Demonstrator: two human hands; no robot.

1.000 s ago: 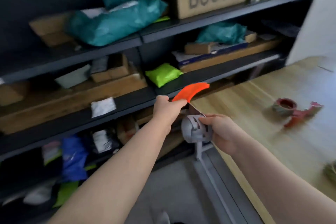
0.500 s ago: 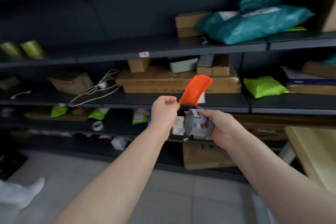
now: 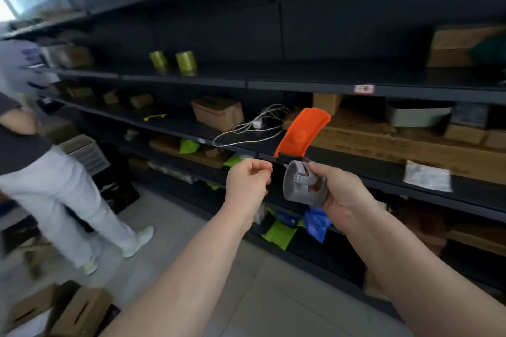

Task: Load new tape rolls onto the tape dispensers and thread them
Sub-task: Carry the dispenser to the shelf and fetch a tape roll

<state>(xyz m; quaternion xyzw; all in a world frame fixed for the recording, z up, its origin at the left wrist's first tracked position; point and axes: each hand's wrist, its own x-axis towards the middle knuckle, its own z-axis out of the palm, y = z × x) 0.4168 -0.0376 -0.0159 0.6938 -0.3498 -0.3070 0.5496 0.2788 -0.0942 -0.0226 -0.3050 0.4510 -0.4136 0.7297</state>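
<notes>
A person's right hand (image 3: 339,194) grips the empty grey tape dispenser (image 3: 301,186), its orange flap (image 3: 301,135) raised, while the left hand (image 3: 247,186), curled just beside it, pinches something unclear. Two tape rolls (image 3: 175,61) sit on the shelf (image 3: 273,82) above, likely the next pickup.

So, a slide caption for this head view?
Right hand holds an empty tape dispenser; left hand pinches beside it.

Dispenser (image 3: 299,186): grey hub, orange flap. Rolls (image 3: 185,61) olive-yellow.
</notes>
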